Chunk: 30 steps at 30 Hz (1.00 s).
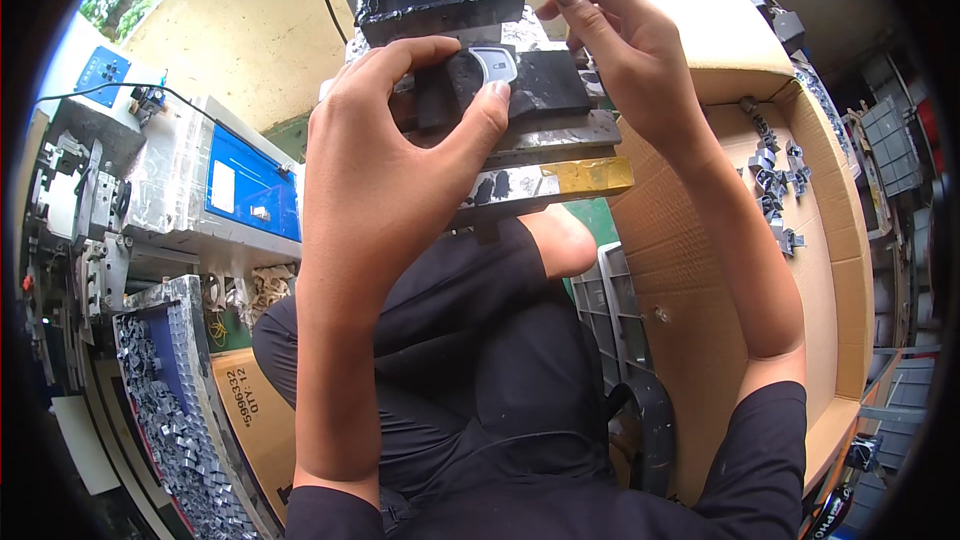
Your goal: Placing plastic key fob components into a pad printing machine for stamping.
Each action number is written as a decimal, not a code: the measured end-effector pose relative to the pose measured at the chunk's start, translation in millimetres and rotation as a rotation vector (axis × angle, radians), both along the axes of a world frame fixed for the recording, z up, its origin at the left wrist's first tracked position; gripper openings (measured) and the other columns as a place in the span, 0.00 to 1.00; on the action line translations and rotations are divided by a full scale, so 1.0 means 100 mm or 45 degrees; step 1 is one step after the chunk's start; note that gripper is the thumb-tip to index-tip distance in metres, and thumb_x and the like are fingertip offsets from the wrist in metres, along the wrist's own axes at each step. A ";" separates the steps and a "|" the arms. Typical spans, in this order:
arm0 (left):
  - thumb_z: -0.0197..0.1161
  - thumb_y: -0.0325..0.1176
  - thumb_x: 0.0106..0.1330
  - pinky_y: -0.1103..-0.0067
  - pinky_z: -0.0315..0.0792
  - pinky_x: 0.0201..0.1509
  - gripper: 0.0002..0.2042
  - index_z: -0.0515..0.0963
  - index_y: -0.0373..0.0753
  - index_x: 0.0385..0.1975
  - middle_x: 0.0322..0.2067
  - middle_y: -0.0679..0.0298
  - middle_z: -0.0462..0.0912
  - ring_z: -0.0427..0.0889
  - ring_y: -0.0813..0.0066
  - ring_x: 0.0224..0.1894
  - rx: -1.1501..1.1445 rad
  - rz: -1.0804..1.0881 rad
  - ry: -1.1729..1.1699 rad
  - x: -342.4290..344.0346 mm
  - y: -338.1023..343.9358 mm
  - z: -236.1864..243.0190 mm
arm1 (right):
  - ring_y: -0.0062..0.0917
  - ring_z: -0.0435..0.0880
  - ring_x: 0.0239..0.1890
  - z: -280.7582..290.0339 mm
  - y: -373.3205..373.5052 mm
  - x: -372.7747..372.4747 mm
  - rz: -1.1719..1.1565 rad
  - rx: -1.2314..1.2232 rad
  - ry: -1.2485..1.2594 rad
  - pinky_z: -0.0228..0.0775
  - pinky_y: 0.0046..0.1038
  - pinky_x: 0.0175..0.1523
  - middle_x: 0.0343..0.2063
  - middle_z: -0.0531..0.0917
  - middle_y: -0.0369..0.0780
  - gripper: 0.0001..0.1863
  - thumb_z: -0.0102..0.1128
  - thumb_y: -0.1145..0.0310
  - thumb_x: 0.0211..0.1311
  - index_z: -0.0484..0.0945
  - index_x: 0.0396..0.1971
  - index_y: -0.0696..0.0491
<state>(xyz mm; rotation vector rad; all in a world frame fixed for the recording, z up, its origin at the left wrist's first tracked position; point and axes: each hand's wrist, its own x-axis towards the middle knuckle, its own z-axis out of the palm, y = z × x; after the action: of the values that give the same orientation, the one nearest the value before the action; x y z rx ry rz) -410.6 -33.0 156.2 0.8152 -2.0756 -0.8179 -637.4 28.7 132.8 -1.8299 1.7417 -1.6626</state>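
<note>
My left hand (390,135) is closed, its thumb and forefinger on either side of a small light-grey plate-like piece with a curved edge (495,62). That piece lies on a black block (550,82) on top of a metal fixture. My right hand (635,55) is raised just beyond the fixture's right side. Its thumb and fingers are drawn together, but the tips run into a blurred patch and whatever they hold cannot be made out. A dark tray with a ragged, shiny rim (440,17) stands behind the block.
At right is a large open cardboard box (700,230) holding several small grey parts (770,185). A bin of many small metallic parts (180,440) stands at lower left. A machine with a blue panel (253,180) is on the left. Yellow tape (590,176) marks the fixture's front bar.
</note>
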 end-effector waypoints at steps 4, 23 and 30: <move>0.75 0.40 0.67 0.82 0.76 0.40 0.22 0.84 0.32 0.55 0.34 0.60 0.89 0.85 0.80 0.35 -0.189 0.000 -0.089 0.03 -0.03 -0.03 | 0.17 0.81 0.42 -0.01 -0.01 0.09 -0.072 0.046 0.139 0.75 0.21 0.51 0.44 0.87 0.37 0.19 0.56 0.64 0.82 0.79 0.68 0.48; 0.75 0.39 0.67 0.80 0.79 0.44 0.21 0.84 0.31 0.55 0.36 0.57 0.90 0.88 0.77 0.37 -0.151 -0.004 -0.072 0.02 -0.03 -0.03 | 0.48 0.90 0.46 0.15 0.03 0.17 -0.106 0.070 0.400 0.78 0.39 0.50 0.41 0.89 0.54 0.16 0.57 0.68 0.79 0.79 0.61 0.53; 0.75 0.39 0.67 0.80 0.79 0.44 0.22 0.84 0.31 0.55 0.35 0.56 0.90 0.88 0.77 0.37 -0.139 0.005 -0.072 0.03 -0.02 -0.04 | 0.54 0.87 0.45 0.22 0.01 0.21 -0.165 0.073 0.508 0.77 0.44 0.49 0.39 0.87 0.57 0.15 0.58 0.68 0.78 0.80 0.58 0.56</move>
<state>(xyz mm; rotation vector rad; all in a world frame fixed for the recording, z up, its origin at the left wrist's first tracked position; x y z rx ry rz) -407.8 -35.4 151.8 0.7904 -2.1474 -0.6803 -616.6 29.9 154.4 -2.1805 2.0730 -1.3343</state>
